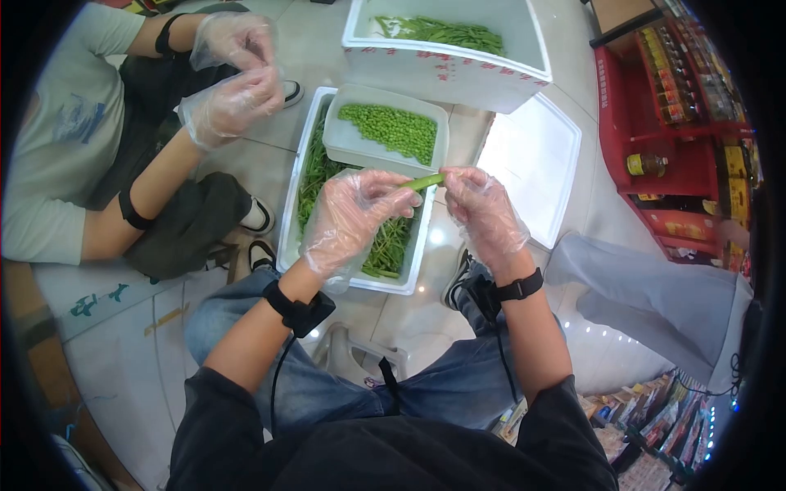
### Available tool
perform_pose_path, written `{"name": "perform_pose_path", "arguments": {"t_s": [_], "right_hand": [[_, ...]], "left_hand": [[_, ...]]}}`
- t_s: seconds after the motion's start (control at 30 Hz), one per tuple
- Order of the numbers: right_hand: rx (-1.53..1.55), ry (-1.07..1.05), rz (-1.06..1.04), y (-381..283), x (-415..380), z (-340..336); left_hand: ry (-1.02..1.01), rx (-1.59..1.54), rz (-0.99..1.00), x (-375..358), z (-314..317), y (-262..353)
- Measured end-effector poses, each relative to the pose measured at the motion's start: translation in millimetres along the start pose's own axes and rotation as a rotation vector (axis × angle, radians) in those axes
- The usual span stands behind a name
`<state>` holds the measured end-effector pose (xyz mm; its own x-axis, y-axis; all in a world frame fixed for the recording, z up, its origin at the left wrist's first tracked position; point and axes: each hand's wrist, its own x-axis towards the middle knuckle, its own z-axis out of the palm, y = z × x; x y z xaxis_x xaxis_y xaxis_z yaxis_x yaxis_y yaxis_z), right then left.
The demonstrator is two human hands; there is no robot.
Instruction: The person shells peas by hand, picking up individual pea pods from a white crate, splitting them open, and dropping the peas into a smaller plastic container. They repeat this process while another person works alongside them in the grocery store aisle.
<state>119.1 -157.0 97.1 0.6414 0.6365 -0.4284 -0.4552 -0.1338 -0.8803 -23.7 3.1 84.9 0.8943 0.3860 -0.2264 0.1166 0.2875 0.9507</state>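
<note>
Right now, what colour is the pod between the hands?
The pod is green, in the head view.

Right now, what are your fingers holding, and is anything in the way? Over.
Left fingers and right fingers pinching one green pod. Pod's middle visible, ends covered. Nothing seen blocking it; co-worker's hands off to the left.

Tiled floor (446, 245), white boxes (401, 69), white lid (532, 159), perhaps a stool (332, 352)

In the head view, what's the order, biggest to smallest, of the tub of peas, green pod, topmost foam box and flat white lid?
1. Foam box, though the frame cuts it off.
2. Flat white lid and tub of peas: too close to rank surely.
3. Green pod, though seemingly nearest the camera.
</note>
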Motion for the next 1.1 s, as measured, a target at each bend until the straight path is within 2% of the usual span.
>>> {"name": "perform_pose_path", "arguments": {"t_s": [0.2,0.27,0.5,0.57,0.73,0.87,0.93,1.1], "right_hand": [[0.19,-0.017,0.099,17,-3,8],[0.329,-0.074,0.155,26,-1,6],[0.347,-0.124,0.154,30,1,4],[0.344,-0.12,0.212,37,3,1],[0.395,-0.104,0.191,35,1,5],[0.42,-0.099,0.232,40,1,8],[0.424,-0.082,0.232,47,2,10],[0.394,-0.102,0.223,46,0,12]], "left_hand": [[0.08,-0.099,0.033,1,0,-1],[0.109,0.018,0.075,0,0,1],[0.111,0.059,0.095,1,-5,0],[0.128,-0.018,0.032,-1,-3,-1],[0.115,-0.052,0.085,2,-1,-4],[0.122,0.132,0.08,4,-3,-7],[0.154,0.266,0.205,6,-4,-12],[0.151,0.21,0.185,4,-1,-6]]}}
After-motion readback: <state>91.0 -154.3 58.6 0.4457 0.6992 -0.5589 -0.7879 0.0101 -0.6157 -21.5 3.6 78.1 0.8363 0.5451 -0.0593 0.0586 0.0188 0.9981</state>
